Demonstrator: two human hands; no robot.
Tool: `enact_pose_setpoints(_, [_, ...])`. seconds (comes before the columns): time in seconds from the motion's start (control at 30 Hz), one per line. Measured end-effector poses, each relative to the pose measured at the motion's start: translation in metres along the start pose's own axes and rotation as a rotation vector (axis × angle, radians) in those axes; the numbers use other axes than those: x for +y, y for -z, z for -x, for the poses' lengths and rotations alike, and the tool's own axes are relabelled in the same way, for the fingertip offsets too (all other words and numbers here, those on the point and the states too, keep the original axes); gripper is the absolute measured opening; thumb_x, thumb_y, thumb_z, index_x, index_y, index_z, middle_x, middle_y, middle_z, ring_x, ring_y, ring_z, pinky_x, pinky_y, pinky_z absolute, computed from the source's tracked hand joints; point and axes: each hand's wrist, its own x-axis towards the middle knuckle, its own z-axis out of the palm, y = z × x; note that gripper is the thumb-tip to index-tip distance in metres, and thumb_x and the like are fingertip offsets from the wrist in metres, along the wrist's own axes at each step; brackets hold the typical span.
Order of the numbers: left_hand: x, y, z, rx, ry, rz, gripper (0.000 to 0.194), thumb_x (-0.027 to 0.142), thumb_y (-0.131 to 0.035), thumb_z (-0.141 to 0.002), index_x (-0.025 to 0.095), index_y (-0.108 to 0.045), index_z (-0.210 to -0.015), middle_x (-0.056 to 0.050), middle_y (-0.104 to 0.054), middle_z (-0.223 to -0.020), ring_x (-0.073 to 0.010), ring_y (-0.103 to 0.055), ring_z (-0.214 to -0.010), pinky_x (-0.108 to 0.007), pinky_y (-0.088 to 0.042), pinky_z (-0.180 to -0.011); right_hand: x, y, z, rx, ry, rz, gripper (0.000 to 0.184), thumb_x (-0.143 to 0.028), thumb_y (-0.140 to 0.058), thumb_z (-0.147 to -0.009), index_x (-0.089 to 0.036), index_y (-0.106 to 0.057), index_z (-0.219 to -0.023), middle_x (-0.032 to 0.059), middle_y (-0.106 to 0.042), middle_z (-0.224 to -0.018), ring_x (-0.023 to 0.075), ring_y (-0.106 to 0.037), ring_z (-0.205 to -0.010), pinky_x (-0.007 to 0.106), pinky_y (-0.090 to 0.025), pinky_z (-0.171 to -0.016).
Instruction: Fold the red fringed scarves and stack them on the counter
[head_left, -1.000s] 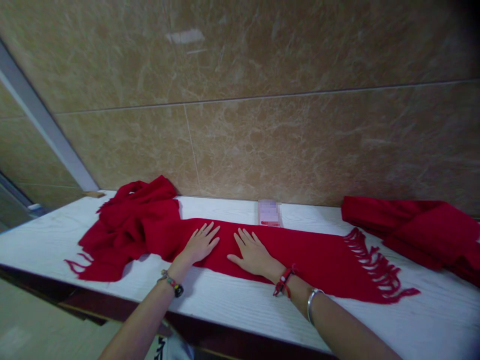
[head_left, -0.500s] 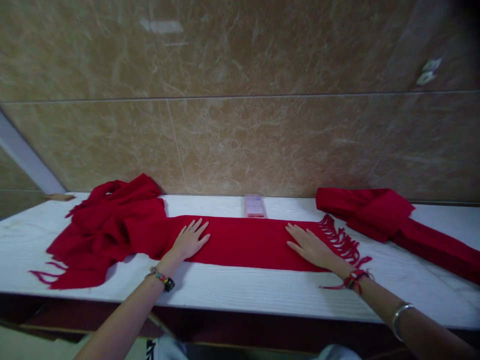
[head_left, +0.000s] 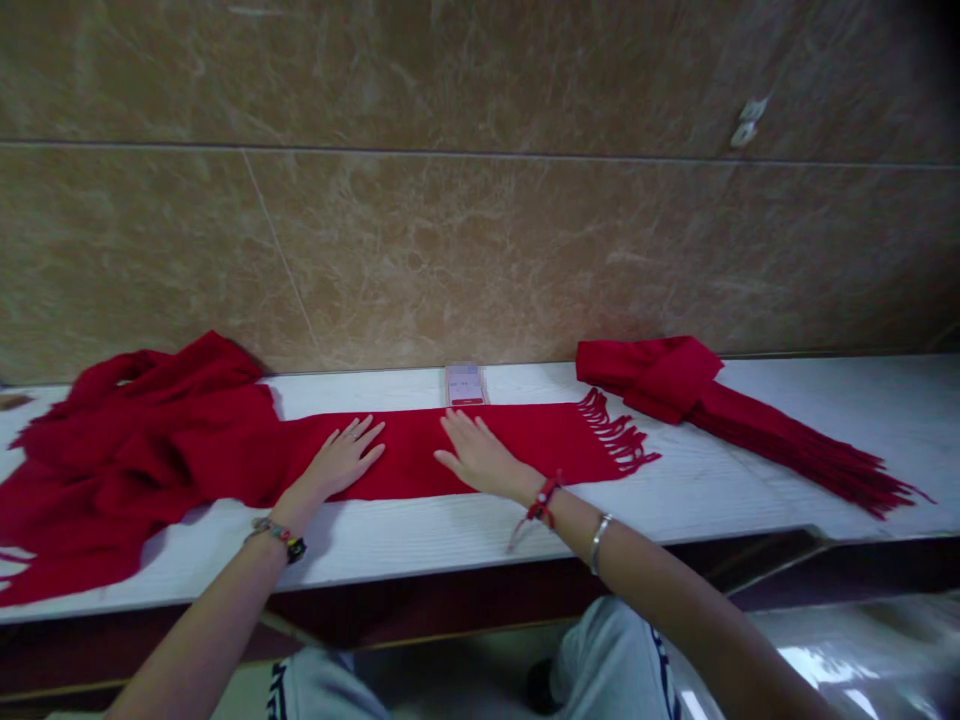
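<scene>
A red fringed scarf [head_left: 412, 450] lies lengthwise on the white tabletop [head_left: 420, 540]. Its right part is spread flat and ends in a fringe; its left part lies bunched in loose folds. My left hand [head_left: 341, 462] rests palm down on the flat cloth beside the bunched part, fingers spread. Further right, my right hand [head_left: 480, 455] is also palm down on the scarf near its middle, fingers stretched out. Neither hand grips anything.
A second red scarf [head_left: 675, 385], knotted or folded over, lies to the right with its fringe pointing right. A small card-like packet [head_left: 466, 384] sits behind the flat scarf, close to the tiled wall [head_left: 480, 260]. My knees show below the table's front edge.
My right hand slid right along the scarf towards the fringe, then came back to the middle. My left hand stays on the cloth. The view has shifted to the right.
</scene>
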Motion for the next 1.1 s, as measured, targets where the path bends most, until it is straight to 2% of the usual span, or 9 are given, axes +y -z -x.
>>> enact_pose_setpoints(0.1, [-0.003, -0.003, -0.003, -0.010, -0.005, -0.021, 0.054, 0.046, -0.022, -0.086, 0.024, -0.027, -0.135, -0.005, -0.022, -0.144, -0.0217, -0.019, -0.131, -0.043, -0.020, -0.103, -0.032, -0.018, -0.017, -0.045, 0.052, -0.042, 0.064, -0.050, -0.021, -0.088, -0.006, -0.027, -0.134, 0.0136, -0.024, -0.142, 0.0216, -0.016, -0.131, 0.041, -0.015, -0.105])
enact_pose_setpoints(0.2, [-0.008, -0.006, -0.004, -0.011, -0.029, -0.046, 0.053, 0.044, -0.023, -0.087, 0.023, -0.027, -0.135, -0.005, -0.021, -0.144, -0.0216, -0.019, -0.131, -0.042, -0.021, -0.103, -0.020, -0.024, -0.010, -0.081, 0.026, -0.020, 0.062, -0.049, -0.022, -0.088, -0.009, -0.028, -0.134, 0.0117, -0.026, -0.141, 0.0212, -0.019, -0.130, 0.042, -0.014, -0.106])
enact_pose_setpoints(0.3, [-0.011, -0.009, -0.005, 0.000, -0.047, -0.060, 0.053, 0.042, -0.022, -0.087, 0.022, -0.027, -0.135, -0.006, -0.021, -0.144, -0.0223, -0.019, -0.131, -0.042, -0.021, -0.102, 0.025, -0.014, 0.020, -0.086, -0.037, 0.049, 0.060, -0.049, -0.023, -0.088, -0.011, -0.029, -0.134, 0.0104, -0.026, -0.141, 0.0206, -0.020, -0.130, 0.042, -0.015, -0.105])
enact_pose_setpoints(0.53, [-0.012, -0.012, -0.010, 0.006, -0.045, -0.053, 0.052, 0.040, -0.022, -0.087, 0.022, -0.028, -0.135, -0.006, -0.023, -0.143, -0.0232, -0.020, -0.131, -0.044, -0.022, -0.102, 0.162, 0.023, 0.117, -0.074, -0.341, 0.257, 0.055, -0.039, -0.023, -0.089, -0.008, -0.029, -0.134, 0.0138, -0.027, -0.140, 0.0229, -0.023, -0.129, 0.045, -0.021, -0.102])
enact_pose_setpoints(0.63, [-0.013, -0.014, -0.009, 0.017, -0.049, -0.046, 0.051, 0.040, -0.022, -0.087, 0.021, -0.029, -0.134, -0.007, -0.024, -0.143, -0.0235, -0.020, -0.130, -0.044, -0.022, -0.102, 0.192, 0.030, 0.139, -0.080, -0.394, 0.286, 0.054, -0.035, -0.021, -0.090, -0.005, -0.030, -0.133, 0.0158, -0.028, -0.139, 0.0245, -0.024, -0.128, 0.046, -0.022, -0.101])
enact_pose_setpoints(0.77, [-0.016, -0.014, -0.011, 0.033, -0.048, -0.054, 0.053, 0.043, -0.023, -0.086, 0.021, -0.029, -0.134, -0.008, -0.023, -0.143, -0.0242, -0.020, -0.130, -0.046, -0.022, -0.101, 0.181, 0.038, 0.120, -0.040, -0.367, 0.278, 0.056, -0.038, -0.023, -0.089, -0.002, -0.033, -0.131, 0.0193, -0.028, -0.139, 0.0275, -0.023, -0.129, 0.047, -0.019, -0.102])
enact_pose_setpoints(0.9, [-0.002, -0.003, -0.027, 0.042, -0.039, -0.045, 0.052, 0.042, -0.022, -0.086, 0.022, -0.033, -0.133, -0.008, -0.022, -0.144, -0.0256, -0.019, -0.131, -0.048, -0.021, -0.101, 0.136, 0.041, 0.059, 0.031, -0.244, 0.166, 0.057, -0.041, -0.023, -0.089, -0.004, -0.031, -0.132, 0.0180, -0.027, -0.140, 0.0242, -0.019, -0.130, 0.043, -0.020, -0.103])
enact_pose_setpoints(1.0, [0.021, 0.004, -0.043, 0.086, -0.009, -0.001, 0.051, 0.040, -0.018, -0.088, 0.021, -0.030, -0.134, -0.007, -0.023, -0.144, -0.0250, -0.021, -0.130, -0.046, -0.024, -0.101, 0.105, 0.026, 0.016, 0.019, -0.202, 0.080, 0.060, -0.045, -0.026, -0.089, -0.004, -0.029, -0.133, 0.0186, -0.025, -0.140, 0.0259, -0.020, -0.130, 0.043, -0.021, -0.103])
enact_pose_setpoints(1.1, [0.039, 0.001, -0.050, 0.029, 0.024, 0.016, 0.052, 0.042, -0.018, -0.088, 0.022, -0.028, -0.135, -0.005, -0.023, -0.143, -0.0247, -0.021, -0.130, -0.047, -0.023, -0.101, 0.097, 0.002, -0.003, -0.032, -0.217, 0.069, 0.061, -0.046, -0.026, -0.088, -0.004, -0.029, -0.133, 0.0183, -0.026, -0.140, 0.0265, -0.022, -0.129, 0.043, -0.023, -0.102])
